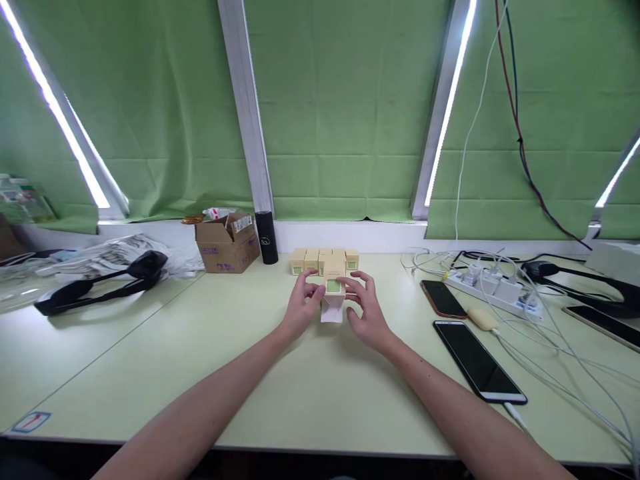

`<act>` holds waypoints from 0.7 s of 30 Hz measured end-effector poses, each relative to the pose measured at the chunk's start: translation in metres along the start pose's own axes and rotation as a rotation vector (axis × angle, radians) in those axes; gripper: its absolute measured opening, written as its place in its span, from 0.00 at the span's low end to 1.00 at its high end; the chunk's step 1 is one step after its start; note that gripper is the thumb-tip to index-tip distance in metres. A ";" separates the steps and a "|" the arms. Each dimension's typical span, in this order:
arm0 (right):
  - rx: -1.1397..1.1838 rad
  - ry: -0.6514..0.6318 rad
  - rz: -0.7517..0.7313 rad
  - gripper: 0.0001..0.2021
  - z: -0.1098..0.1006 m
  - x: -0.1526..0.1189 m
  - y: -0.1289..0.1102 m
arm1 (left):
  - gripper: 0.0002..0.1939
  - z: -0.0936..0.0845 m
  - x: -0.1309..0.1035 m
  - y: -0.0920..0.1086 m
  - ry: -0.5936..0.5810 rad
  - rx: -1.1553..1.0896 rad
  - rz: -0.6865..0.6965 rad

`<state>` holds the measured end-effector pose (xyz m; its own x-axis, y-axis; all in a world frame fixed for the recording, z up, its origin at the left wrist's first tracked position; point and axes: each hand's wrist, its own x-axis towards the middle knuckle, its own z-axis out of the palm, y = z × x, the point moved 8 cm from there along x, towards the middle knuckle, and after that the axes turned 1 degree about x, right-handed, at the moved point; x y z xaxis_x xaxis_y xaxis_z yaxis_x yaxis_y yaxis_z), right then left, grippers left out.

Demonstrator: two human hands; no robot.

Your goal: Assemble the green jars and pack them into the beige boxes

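A small cream-coloured box [334, 273] with a green window on its near face is between my two hands. A pale flap or slip of paper [332, 313] hangs below its near end. My left hand [301, 303] grips the box from the left, thumb near its front edge. From the right, my right hand [367, 310] has its fingertips against the box's side, with the thumb lower and apart from it. Just behind, several similar small boxes [298, 260] stand in a row on the table [240, 373].
Behind to the left are an open cardboard box [227, 247] and a black cylinder [267, 238]. On the right lie a large phone [479, 360], a smaller phone [443, 299], a yellowish charging case [483, 319] and a power strip [493, 293] with tangled cables. Black straps [107, 283] lie left.
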<state>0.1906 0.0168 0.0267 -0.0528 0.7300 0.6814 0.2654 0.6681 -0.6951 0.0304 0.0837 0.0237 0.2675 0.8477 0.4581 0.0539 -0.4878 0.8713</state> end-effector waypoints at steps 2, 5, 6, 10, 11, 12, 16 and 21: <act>0.047 0.027 0.033 0.33 -0.002 0.001 0.003 | 0.32 0.001 -0.001 0.003 -0.001 0.044 0.024; 0.098 0.057 0.067 0.32 -0.005 0.002 0.010 | 0.29 0.001 -0.004 0.014 0.006 0.082 0.132; 0.109 0.062 0.077 0.32 -0.006 0.002 0.012 | 0.28 0.002 -0.006 0.018 -0.001 0.089 0.174; 0.127 0.068 0.104 0.31 -0.006 0.003 0.017 | 0.25 0.008 -0.010 0.024 -0.088 0.118 0.232; 0.129 0.065 0.108 0.31 -0.006 0.003 0.017 | 0.24 0.009 -0.011 0.024 -0.103 0.131 0.224; 0.131 0.060 0.111 0.30 -0.005 0.002 0.017 | 0.22 0.009 -0.011 0.022 -0.111 0.142 0.214; 0.164 0.039 0.134 0.26 -0.003 0.002 0.018 | 0.19 0.007 -0.007 0.017 -0.082 0.118 0.184; 0.261 0.025 0.201 0.23 0.000 0.003 0.026 | 0.20 0.005 -0.002 0.010 -0.055 0.049 0.158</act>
<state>0.1974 0.0363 0.0103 -0.0001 0.8495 0.5276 0.0127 0.5275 -0.8494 0.0352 0.0757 0.0307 0.3289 0.7474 0.5772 0.0532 -0.6249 0.7789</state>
